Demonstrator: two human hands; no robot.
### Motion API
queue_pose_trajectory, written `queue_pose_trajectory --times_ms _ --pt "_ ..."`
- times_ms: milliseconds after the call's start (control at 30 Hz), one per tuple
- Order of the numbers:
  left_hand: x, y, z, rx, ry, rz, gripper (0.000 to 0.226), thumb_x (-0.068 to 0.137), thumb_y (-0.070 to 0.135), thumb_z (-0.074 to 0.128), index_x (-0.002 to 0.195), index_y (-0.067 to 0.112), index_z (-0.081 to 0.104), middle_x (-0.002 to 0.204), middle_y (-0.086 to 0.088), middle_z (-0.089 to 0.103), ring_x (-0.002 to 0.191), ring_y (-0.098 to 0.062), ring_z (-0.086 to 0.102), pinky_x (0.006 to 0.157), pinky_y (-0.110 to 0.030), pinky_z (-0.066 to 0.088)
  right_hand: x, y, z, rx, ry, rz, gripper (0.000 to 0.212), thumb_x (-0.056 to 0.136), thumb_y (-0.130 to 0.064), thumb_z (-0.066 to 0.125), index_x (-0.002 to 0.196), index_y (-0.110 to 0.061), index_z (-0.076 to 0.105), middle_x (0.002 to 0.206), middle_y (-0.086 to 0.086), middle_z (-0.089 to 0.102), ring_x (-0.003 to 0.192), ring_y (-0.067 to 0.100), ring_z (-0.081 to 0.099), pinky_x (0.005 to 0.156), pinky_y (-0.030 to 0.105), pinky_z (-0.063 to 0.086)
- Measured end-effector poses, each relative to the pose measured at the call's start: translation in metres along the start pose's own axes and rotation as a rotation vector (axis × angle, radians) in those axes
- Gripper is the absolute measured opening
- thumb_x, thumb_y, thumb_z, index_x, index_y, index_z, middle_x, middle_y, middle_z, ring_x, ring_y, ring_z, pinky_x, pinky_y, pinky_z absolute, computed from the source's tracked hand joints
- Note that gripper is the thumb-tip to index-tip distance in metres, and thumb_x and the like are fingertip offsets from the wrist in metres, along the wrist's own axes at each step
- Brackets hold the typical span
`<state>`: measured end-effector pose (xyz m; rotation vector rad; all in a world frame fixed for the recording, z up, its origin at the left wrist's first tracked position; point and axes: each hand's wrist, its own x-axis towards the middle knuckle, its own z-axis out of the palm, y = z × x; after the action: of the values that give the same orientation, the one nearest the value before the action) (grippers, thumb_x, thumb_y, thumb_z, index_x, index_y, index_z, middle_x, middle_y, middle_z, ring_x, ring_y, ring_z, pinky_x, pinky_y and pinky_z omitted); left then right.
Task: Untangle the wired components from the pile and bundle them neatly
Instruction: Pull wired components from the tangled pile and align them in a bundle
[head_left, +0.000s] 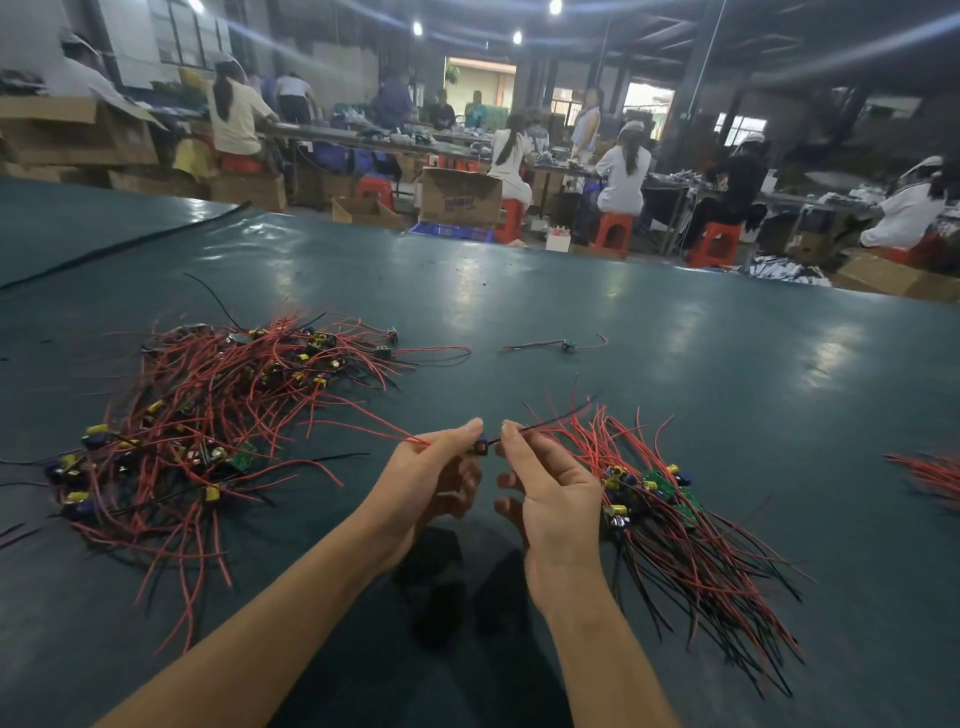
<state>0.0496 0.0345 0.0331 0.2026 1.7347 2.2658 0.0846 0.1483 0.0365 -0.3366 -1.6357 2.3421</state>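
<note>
A tangled pile of red and black wired components (208, 410) lies at the left on the dark green table (675, 364). At the right lies an aligned bundle (670, 514) with its boards together. Between the two, my left hand (431, 483) and my right hand (550, 493) hold one small wired component (480, 448) above the table. The left hand pinches its red wire, which trails left toward the pile. The right hand pinches the black wire on the other side.
A single wired component (566, 344) lies apart farther back. More red wires (930, 473) show at the right edge. A black cable (119, 249) crosses the far left of the table. Seated people work at benches beyond the table's far edge.
</note>
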Motion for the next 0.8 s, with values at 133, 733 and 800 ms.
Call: queue_pose_trajectory --times_ms 133,733,800 --pt "-0.0018 -0.0025 0.0019 0.066 -0.02 0.096 0.031 0.071 0.049 0.066 0.057 0.021 0.062 0.054 -0.002 0.051 0.045 -0.013 0.045 0.046 -0.021 0.039 -0.0029 0.0013 0.0052 -0.07 -0.003 0.014 0.014 0.082 -0.027 0.076 0.07 -0.024 0.079 0.075 0.005 0.075 0.076 0.026 0.064 0.071 0.042 0.054" --pt "-0.0049 0.0 0.0081 0.127 0.047 0.067 0.038 0.092 0.038 0.058 0.062 0.021 0.075 0.052 0.003 0.06 0.044 -0.008 0.053 0.044 -0.016 0.042 -0.0019 0.0041 0.0061 -0.055 -0.022 -0.05 0.028 0.091 -0.01 0.067 0.068 -0.02 0.08 0.079 0.008 0.076 0.08 0.021 0.07 0.091 0.047 0.056" --pt "-0.0046 0.0013 0.008 0.118 0.063 0.064 0.042 0.093 0.035 0.056 0.058 0.02 0.072 0.05 0.001 0.055 0.043 -0.011 0.047 0.042 -0.017 0.039 -0.002 0.0048 0.0066 -0.057 -0.035 -0.056 0.029 0.091 -0.01 0.066 0.069 -0.022 0.08 0.08 0.008 0.076 0.081 0.023 0.07 0.09 0.048 0.056"
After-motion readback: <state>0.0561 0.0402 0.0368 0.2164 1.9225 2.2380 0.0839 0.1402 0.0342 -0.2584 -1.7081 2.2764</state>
